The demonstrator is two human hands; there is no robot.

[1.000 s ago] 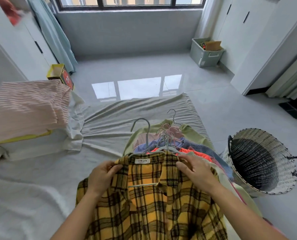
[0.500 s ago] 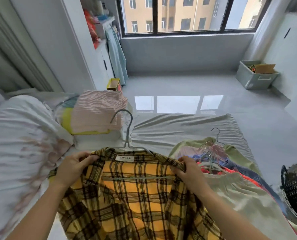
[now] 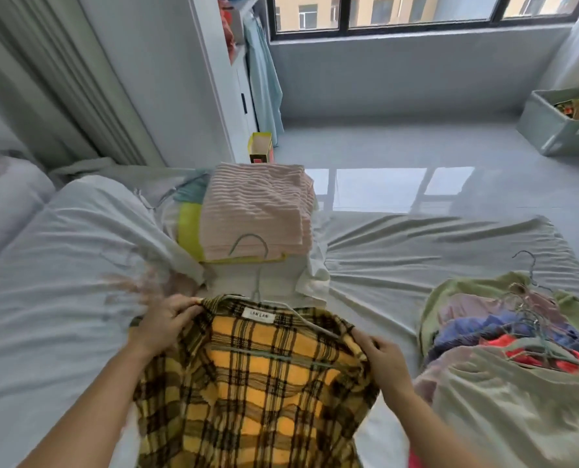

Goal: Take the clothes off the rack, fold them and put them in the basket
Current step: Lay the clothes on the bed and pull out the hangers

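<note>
shirt [image 3: 247,376] spread on bed [image 3: 61,298] in front; folded stack [image 3: 257,217] placed behind it; hanger pile of clothes [image 3: 504,336] laid to right; storage bin [image 3: 558,130] set far right on floor.

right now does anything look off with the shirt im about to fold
Yes: the hanger is still inside the yellow plaid shirt, hook poking out past the collar, while the left hand and right hand grip the shoulders.

My only feed is head-worn: it looks forward and down across the bed [image 3: 416,251] toward the window [image 3: 416,11], close over the shirt [image 3: 247,383].
</note>
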